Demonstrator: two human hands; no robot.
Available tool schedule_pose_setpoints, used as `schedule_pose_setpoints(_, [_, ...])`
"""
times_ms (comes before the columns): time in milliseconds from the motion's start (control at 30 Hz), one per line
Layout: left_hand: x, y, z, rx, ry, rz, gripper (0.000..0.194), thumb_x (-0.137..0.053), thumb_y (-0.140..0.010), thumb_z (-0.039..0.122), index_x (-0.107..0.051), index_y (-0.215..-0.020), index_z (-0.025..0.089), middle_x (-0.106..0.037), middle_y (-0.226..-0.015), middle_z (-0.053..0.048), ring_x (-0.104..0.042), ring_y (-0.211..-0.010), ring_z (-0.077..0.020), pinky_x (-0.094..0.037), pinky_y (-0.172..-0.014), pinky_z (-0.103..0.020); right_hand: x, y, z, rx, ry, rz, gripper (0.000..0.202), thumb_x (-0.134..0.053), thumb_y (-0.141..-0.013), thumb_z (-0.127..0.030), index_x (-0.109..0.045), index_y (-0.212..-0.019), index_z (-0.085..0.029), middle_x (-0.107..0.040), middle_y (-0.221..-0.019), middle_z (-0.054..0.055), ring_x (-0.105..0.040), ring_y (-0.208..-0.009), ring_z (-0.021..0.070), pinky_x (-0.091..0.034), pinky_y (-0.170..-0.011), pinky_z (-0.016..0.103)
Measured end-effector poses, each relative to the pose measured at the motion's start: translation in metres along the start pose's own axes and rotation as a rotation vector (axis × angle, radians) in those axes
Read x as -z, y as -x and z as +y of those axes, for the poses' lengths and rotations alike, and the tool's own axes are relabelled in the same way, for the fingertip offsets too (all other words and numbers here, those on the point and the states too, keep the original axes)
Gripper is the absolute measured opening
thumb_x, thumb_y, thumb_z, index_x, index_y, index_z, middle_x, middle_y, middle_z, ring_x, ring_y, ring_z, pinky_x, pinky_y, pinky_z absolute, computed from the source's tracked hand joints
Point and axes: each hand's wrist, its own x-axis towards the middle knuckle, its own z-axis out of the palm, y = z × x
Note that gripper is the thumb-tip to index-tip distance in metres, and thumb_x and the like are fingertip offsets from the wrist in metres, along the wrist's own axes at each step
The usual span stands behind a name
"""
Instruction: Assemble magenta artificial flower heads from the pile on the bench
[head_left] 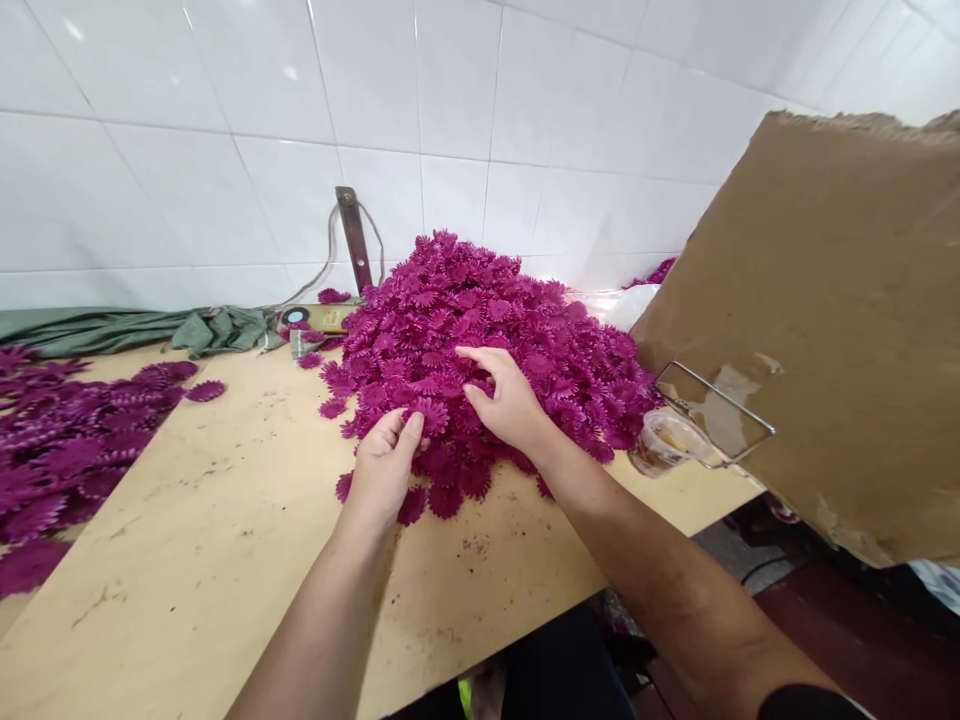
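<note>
A tall heap of magenta artificial flower heads rises in the middle of the table. At its near left side my left hand is closed, thumb against fingers, pinching one flower head by its edge. To the right, my right hand reaches over the front of the heap. Its thumb and forefinger are spread apart, with nothing visible between them. The other fingers of that hand are partly hidden. A few single flower heads lie on the table below my left hand.
More flower heads cover the table's left side. Green cloth lies along the tiled wall, near a yellow device and an upright metal bar. On the right, a clear plastic cup sits by a wire frame and large cardboard.
</note>
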Motion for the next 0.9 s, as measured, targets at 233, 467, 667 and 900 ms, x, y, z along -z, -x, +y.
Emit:
schedule_pose_setpoints(233, [0.006,-0.003,-0.005,-0.055,-0.151,0.017,0.042,-0.072,-0.051,0.048,-0.043,-0.048,0.017,-0.036,-0.045,0.007,-0.029,-0.046,-0.0049,-0.025,-0.044,-0.018,-0.014,0.018,-0.018,-0.082,-0.071,-0.312,0.02,-0.064,-0.068,-0.032,-0.059,-0.078,-0.016,-0.059,-0.08,0.003,-0.054,-0.068,0.0106,-0.047,-0.067,0.027])
schedule_pose_setpoints(467, [0.006,-0.001,-0.01,0.079,-0.048,0.003,0.052,-0.066,-0.053,0.061,-0.036,-0.048,0.019,-0.029,-0.041,0.008,-0.024,-0.039,-0.005,-0.019,-0.039,-0.021,-0.022,0.017,-0.01,-0.312,-0.473,-0.52,0.022,-0.072,-0.057,-0.025,-0.053,-0.063,-0.015,-0.052,-0.058,-0.005,-0.047,-0.053,0.0064,-0.04,-0.056,0.022])
schedule_pose_setpoints(667, [0.006,-0.001,-0.003,-0.05,-0.068,0.124,0.048,-0.063,-0.058,0.059,-0.038,-0.047,0.019,-0.034,-0.042,0.006,-0.03,-0.041,-0.0061,-0.026,-0.042,-0.021,-0.016,-0.002,-0.004,-0.575,-0.598,-0.114,0.012,-0.057,-0.072,-0.014,-0.049,-0.062,-0.015,-0.051,-0.055,-0.006,-0.047,-0.05,0.0046,-0.04,-0.054,0.019])
schedule_pose_setpoints(900, [0.009,-0.004,-0.006,-0.336,-0.446,0.26,0.023,-0.063,-0.064,0.03,-0.065,-0.085,0.021,-0.058,-0.091,-0.004,-0.053,-0.088,-0.0175,-0.041,-0.082,-0.028,-0.007,0.006,0.005,-0.329,-0.416,-0.147,0.01,-0.051,-0.072,-0.015,-0.049,-0.062,-0.016,-0.048,-0.058,-0.004,-0.045,-0.055,0.0068,-0.043,-0.061,0.022])
